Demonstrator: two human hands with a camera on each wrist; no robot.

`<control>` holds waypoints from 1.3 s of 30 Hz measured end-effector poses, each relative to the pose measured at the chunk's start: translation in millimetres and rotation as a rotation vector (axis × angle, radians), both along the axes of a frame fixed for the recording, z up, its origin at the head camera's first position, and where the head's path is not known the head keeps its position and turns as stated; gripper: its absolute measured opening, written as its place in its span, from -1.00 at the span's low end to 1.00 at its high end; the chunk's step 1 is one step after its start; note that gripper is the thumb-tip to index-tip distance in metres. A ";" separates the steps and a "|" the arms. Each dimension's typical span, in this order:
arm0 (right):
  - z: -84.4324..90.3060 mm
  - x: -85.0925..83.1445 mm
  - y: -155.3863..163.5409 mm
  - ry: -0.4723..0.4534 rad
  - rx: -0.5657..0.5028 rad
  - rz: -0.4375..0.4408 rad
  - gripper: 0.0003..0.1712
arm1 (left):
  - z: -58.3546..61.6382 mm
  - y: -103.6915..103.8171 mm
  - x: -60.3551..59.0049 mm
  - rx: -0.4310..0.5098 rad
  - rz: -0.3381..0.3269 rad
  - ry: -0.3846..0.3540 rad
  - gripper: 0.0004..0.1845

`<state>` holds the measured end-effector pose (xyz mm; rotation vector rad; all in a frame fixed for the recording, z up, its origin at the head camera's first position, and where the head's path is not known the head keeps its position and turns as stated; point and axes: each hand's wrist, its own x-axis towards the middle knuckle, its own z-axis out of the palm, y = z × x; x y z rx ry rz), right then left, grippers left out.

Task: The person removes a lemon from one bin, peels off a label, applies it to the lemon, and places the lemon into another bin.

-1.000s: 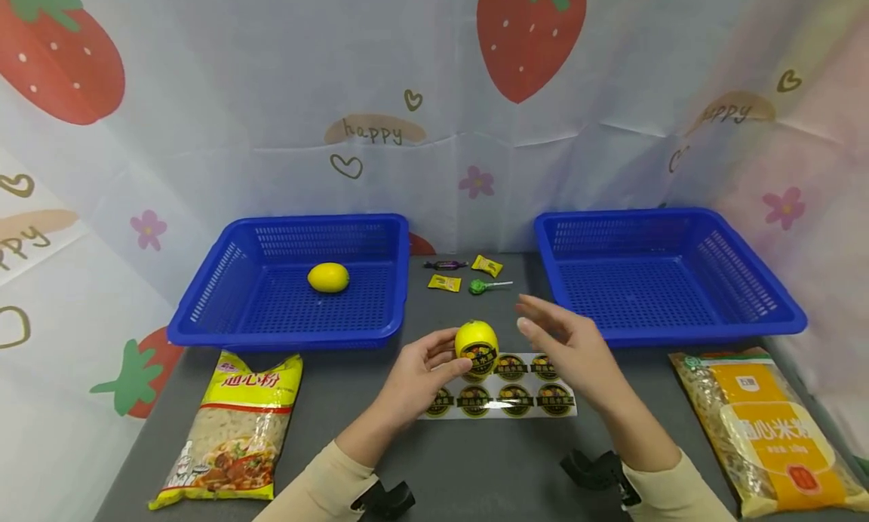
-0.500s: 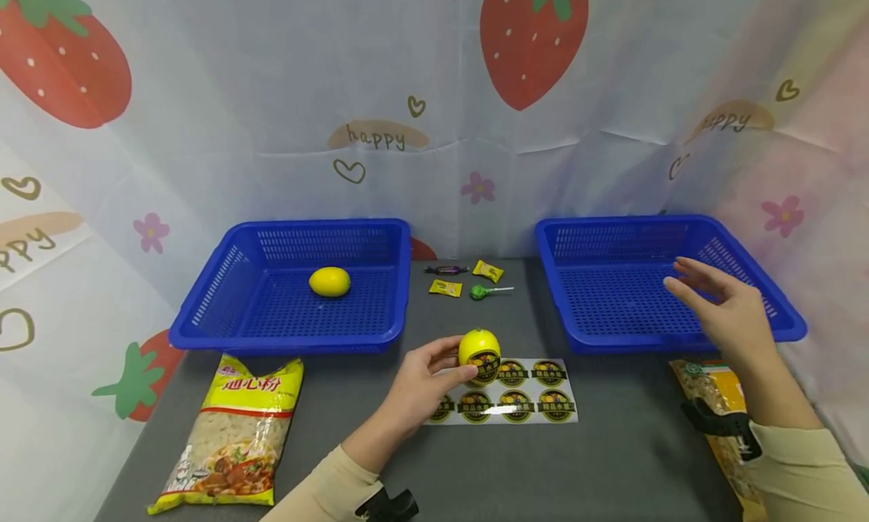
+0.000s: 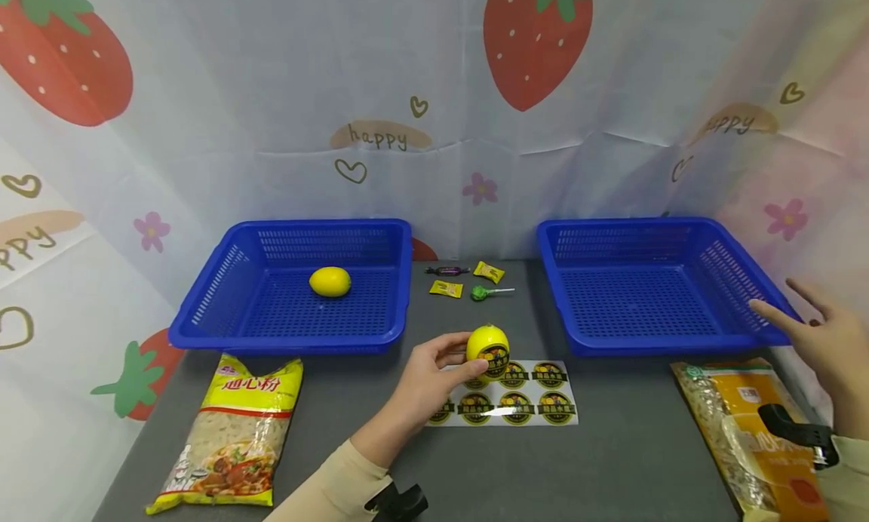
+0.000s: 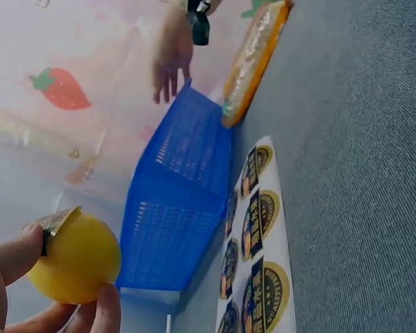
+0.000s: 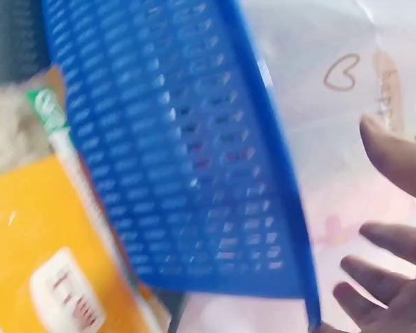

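In the head view my left hand (image 3: pixel 428 375) holds a yellow lemon (image 3: pixel 483 338) between thumb and fingers, above the table. A round black-and-gold sticker (image 3: pixel 495 360) sits on the lemon's near side; in the left wrist view one edge of it appears raised near the thumb. Below lies a white sheet of matching stickers (image 3: pixel 538 420), partly hidden by the lemon and hand. Far to the right, my right hand (image 3: pixel 831 345) is in the air by the right end of a blue basket (image 3: pixel 668 350), fingers spread and holding nothing. Whether it touches the rim, I cannot tell.
Another blue basket (image 3: pixel 292 342) at left contains a second lemon (image 3: pixel 330 281). Between the baskets lie wrapped candies (image 3: pixel 446 289) and a green lollipop (image 3: pixel 480 293). Bagged dry food (image 3: pixel 234 431) lies front left, and another bag (image 3: pixel 736 424) front right, under my right forearm.
My right hand has swept from beside the lemon, across the right basket, to that basket's far right end. The left hand keeps hold of the lemon, shifting slightly right.
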<state>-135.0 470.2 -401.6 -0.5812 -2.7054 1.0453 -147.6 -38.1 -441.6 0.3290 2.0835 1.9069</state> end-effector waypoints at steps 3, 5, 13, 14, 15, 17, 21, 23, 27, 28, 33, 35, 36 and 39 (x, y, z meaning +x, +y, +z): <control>-8.0 2.2 2.3 -0.048 0.033 0.055 0.08 | 1.0 5.0 -2.4 0.000 0.005 -0.013 -0.40; -13.0 2.4 3.0 -0.045 0.055 0.097 0.09 | 2.9 12.6 -5.0 0.023 0.012 -0.037 -0.40; -18.8 4.6 6.7 -0.078 0.079 0.127 0.17 | 20.4 62.0 -19.7 0.079 0.008 -0.123 -0.45; -18.8 4.4 7.0 -0.084 0.087 0.121 0.18 | 22.7 68.3 -21.4 0.077 0.011 -0.133 -0.45; -19.0 4.1 6.8 -0.086 0.095 0.118 0.18 | 25.1 74.4 -23.3 0.075 0.018 -0.141 -0.46; -20.1 3.9 6.8 -0.079 0.095 0.115 0.18 | 30.9 86.1 -27.0 0.083 0.036 -0.161 -0.47; -23.1 4.3 6.7 -0.054 0.077 0.115 0.16 | 44.3 107.8 -34.8 0.085 0.082 -0.191 -0.51; -23.3 4.8 6.6 -0.054 0.074 0.113 0.17 | 50.0 116.7 -37.5 0.063 0.095 -0.193 -0.53; -21.4 5.1 6.8 -0.077 0.109 0.098 0.20 | 55.9 133.8 -39.4 0.011 0.124 -0.203 -0.59; -21.1 4.8 7.4 -0.087 0.120 0.094 0.21 | 56.2 137.9 -39.7 0.000 0.133 -0.206 -0.59; -20.5 2.5 10.0 -0.125 0.160 0.099 0.23 | 53.9 153.0 -40.1 -0.045 0.177 -0.202 -0.59; -19.8 2.7 10.0 -0.137 0.166 0.103 0.24 | 52.9 155.1 -39.7 -0.075 0.181 -0.189 -0.56; -19.5 2.9 10.1 -0.140 0.170 0.105 0.24 | 52.8 155.5 -39.3 -0.101 0.182 -0.179 -0.54; -18.7 4.3 10.8 -0.153 0.176 0.098 0.25 | 52.9 155.0 -38.6 -0.185 0.172 -0.149 -0.48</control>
